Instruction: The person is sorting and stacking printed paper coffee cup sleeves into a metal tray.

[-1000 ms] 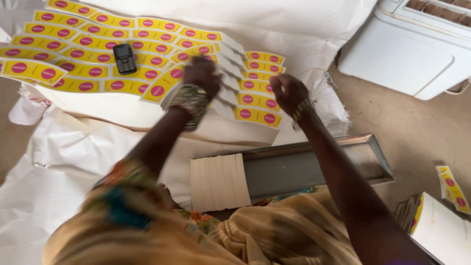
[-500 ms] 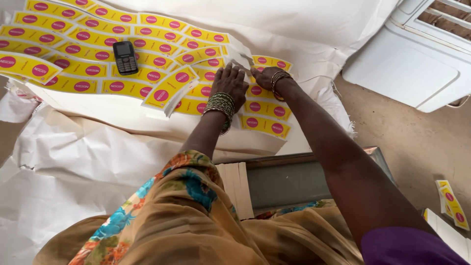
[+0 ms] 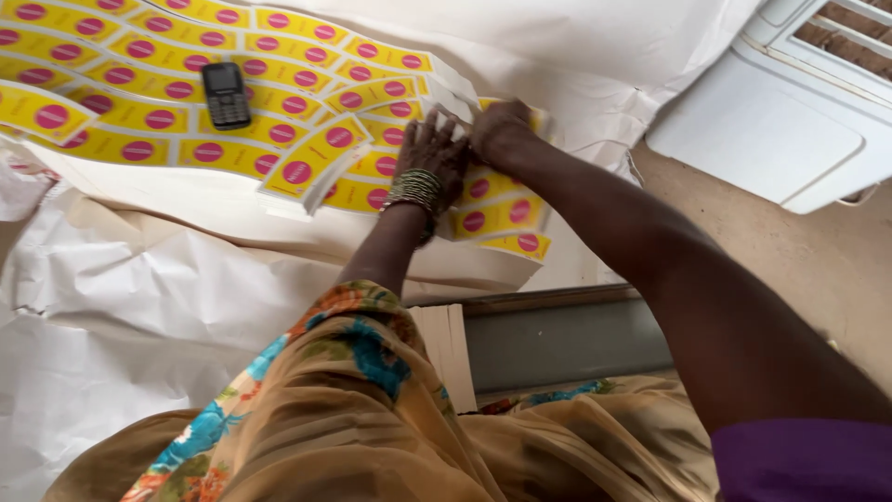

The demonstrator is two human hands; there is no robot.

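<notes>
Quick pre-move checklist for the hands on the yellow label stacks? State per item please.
1. Both hands on the stacks: ok. Left hand and right hand rest side by side on the yellow labels.
2. Grip on a stack: cannot tell. The fingers lie on top of the labels; whether they pinch any is hidden.
3. Loose stack left of the left hand: not ok. It sits tilted across the rows, one edge lifted.
4. Phone: ok. It lies flat on the labels, apart from both hands.
5. White sheet under the labels: not ok. It is creased and wrinkled.
6. Tray near the lap: ok, apart from the hands.
</notes>
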